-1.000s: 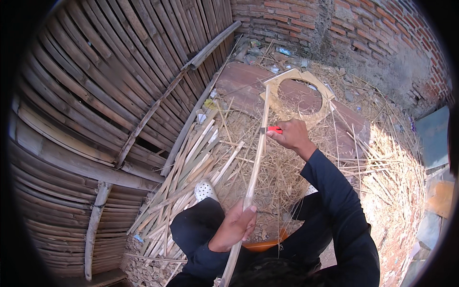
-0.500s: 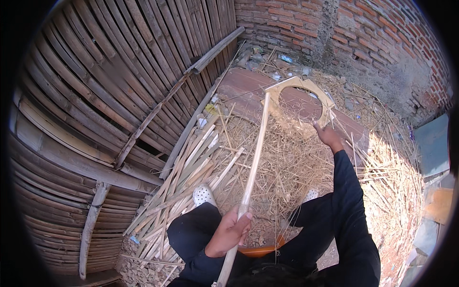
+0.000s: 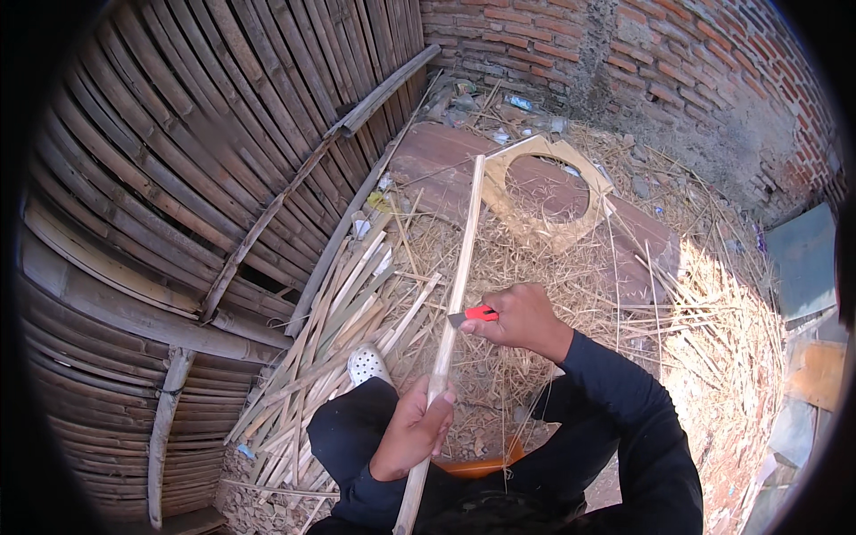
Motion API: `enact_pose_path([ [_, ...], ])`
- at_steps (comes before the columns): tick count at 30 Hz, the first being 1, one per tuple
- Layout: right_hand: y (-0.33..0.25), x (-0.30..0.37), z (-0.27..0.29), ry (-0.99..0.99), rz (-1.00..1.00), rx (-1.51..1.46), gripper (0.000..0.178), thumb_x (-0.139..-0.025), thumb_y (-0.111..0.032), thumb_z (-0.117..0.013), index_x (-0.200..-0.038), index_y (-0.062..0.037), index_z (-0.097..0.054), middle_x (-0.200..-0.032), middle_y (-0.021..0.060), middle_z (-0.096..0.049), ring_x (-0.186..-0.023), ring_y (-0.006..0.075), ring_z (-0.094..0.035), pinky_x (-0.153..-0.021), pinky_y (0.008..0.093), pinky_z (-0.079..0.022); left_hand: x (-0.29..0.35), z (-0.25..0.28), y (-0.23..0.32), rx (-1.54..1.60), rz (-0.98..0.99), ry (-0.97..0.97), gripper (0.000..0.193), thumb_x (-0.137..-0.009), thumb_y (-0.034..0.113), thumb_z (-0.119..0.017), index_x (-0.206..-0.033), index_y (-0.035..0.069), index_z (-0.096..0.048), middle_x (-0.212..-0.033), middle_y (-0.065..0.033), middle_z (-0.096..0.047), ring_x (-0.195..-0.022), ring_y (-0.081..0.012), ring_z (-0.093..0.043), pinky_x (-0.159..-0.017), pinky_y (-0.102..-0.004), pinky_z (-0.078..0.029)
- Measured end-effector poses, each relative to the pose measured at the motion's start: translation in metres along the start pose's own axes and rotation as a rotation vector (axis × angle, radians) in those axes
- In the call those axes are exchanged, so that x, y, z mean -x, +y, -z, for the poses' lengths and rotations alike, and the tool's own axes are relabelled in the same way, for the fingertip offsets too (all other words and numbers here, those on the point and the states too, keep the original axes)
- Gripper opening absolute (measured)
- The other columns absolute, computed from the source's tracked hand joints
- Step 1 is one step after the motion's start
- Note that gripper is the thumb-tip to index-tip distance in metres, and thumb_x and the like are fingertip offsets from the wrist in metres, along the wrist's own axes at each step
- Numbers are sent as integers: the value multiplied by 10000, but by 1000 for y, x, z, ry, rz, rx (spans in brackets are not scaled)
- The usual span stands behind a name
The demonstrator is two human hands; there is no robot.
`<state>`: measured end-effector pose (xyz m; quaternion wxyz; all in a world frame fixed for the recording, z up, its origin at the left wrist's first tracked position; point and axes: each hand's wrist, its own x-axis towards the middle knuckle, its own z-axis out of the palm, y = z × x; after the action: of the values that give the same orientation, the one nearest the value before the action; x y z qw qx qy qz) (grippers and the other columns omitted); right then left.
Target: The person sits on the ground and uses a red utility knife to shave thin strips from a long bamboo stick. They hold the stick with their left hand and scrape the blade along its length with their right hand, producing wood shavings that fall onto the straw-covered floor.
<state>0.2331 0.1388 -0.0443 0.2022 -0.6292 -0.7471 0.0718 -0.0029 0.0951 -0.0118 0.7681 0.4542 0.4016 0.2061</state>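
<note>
My left hand [image 3: 416,428] is closed round the lower part of a long pale strip of bamboo or wood [image 3: 465,254], which slants up and slightly right from my lap. Closed on the red handle of a small knife [image 3: 480,313], my right hand [image 3: 526,321] is about halfway up the strip. The knife's short dark blade rests against the strip's right side. Dry shavings [image 3: 544,276] lie thickly on the ground beneath. Beyond the strip's far end lies a tan board with a round hole [image 3: 599,178].
Split bamboo strips [image 3: 352,308] are piled at my left, by a bamboo slat wall [image 3: 214,134]. A brick wall [image 3: 553,49] closes off the back. Reddish-brown boards [image 3: 432,160] lie on the ground. My white clog [image 3: 367,366] stands beside the pile, and something orange [image 3: 481,465] is beneath me.
My right hand has come back from near the holed board to the middle of the strip, where the red knife now shows. My left hand keeps its grip.
</note>
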Motion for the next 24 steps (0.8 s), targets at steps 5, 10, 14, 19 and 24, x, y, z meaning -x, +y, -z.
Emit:
enact_pose_path([
  [5, 30, -11, -3, 37, -173, 33, 687, -796, -722, -478, -633, -85, -676, -502, 142, -575, -495, 311, -613, -468, 411, -463, 3, -3, -3, -46, 3, -42, 153, -985, 191, -476, -1014, 43, -459, -611, 19, -418, -402, -51, -364, -378, -201, -309],
  [10, -26, 13, -15, -85, 91, -39, 689, -772, -739, -496, -608, -92, -667, -477, 118, -556, -479, 290, -609, -445, 398, -449, 1, 7, 1, -20, -18, -8, 132, -989, 185, -465, -1021, 57, -453, -651, 22, -439, -426, -36, -379, -385, -200, -330],
  [14, 1, -1, -15, 56, 104, 49, 623, -743, -706, -566, -554, -113, -594, -488, 85, -546, -450, 285, -566, -412, 384, -407, -1, 7, -5, -39, -36, -23, 128, -990, 182, -462, -1018, 58, -447, -658, 19, -440, -428, -37, -378, -385, -201, -329],
  [19, 67, -38, -7, 111, -281, 155, 710, -819, -711, -450, -632, -60, -666, -519, 150, -578, -530, 326, -612, -520, 438, -474, 7, -2, -13, -72, 20, -96, 122, -996, 179, -448, -1016, 59, -437, -637, 21, -416, -421, -43, -362, -384, -201, -320],
  [24, 99, -41, -7, 137, -377, 131, 741, -847, -692, -418, -652, -23, -672, -550, 199, -581, -577, 365, -613, -571, 465, -473, 10, -1, -17, -89, 77, -131, 162, -992, 203, -463, -1067, 63, -432, -683, 17, -438, -436, -38, -389, -394, -201, -344],
])
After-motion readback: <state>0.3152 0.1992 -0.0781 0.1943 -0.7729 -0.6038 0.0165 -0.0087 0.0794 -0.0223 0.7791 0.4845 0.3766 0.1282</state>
